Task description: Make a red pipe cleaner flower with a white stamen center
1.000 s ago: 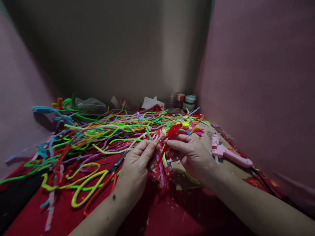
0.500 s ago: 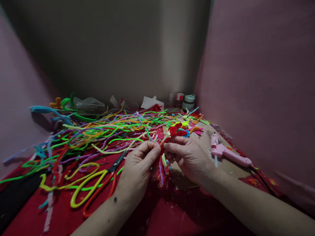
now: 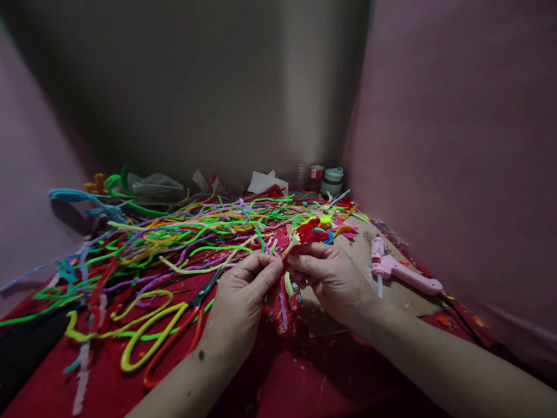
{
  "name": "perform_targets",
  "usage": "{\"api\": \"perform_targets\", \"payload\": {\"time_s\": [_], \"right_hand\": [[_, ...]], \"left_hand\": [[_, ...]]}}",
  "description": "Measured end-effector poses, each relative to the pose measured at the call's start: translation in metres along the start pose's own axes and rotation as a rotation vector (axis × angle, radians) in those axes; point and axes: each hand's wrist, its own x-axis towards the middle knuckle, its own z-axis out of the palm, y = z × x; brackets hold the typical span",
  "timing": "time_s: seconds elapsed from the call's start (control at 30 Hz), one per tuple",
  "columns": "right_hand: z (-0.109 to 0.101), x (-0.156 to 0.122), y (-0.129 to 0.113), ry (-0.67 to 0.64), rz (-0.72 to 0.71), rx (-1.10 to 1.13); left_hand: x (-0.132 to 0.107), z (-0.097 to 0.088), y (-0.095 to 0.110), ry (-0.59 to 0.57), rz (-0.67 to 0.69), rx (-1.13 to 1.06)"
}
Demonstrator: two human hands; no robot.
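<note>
My left hand [image 3: 243, 296] is closed in a pinch at the lower end of a slim orange-pink stem topped by a pale yellow stamen bundle [image 3: 295, 239]. Against the same stem, my right hand [image 3: 337, 281] pinches a fuzzy red pipe-cleaner petal piece [image 3: 310, 230], which shows above its fingers. The two sets of fingertips almost meet; the exact grip between them is hidden. Scissors [image 3: 200, 296] with one yellow and one red handle lie beside my left wrist, partly covered by it.
Many coloured pipe cleaners [image 3: 204, 223] spread across the red cloth [image 3: 300, 383] at the left and back. On brown cardboard [image 3: 361, 316] at the right rests a pink glue gun [image 3: 404, 274] with its cord. A lidded jar [image 3: 332, 182] and white paper [image 3: 262, 183] stand near the back wall.
The view has shifted very slightly, so things on the table sit a little further left. Both hands keep their pinches, and the red piece shows slightly more above the right fingers.
</note>
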Motion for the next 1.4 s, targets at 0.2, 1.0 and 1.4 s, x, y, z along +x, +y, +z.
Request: {"api": "perform_targets", "payload": {"time_s": [0.2, 1.0, 1.4], "right_hand": [[-0.001, -0.002, 0.001, -0.003, -0.046, -0.06], [-0.011, -0.002, 0.007, -0.19, -0.071, -0.091], [-0.01, -0.004, 0.004, -0.167, -0.178, -0.221]], "left_hand": [[0.0, -0.001, -0.002, -0.013, -0.019, 0.002], [0.0, 0.002, 0.007, -0.282, -0.138, -0.372], [0.0, 0.0, 0.007, -0.21, -0.132, -0.264]]}}
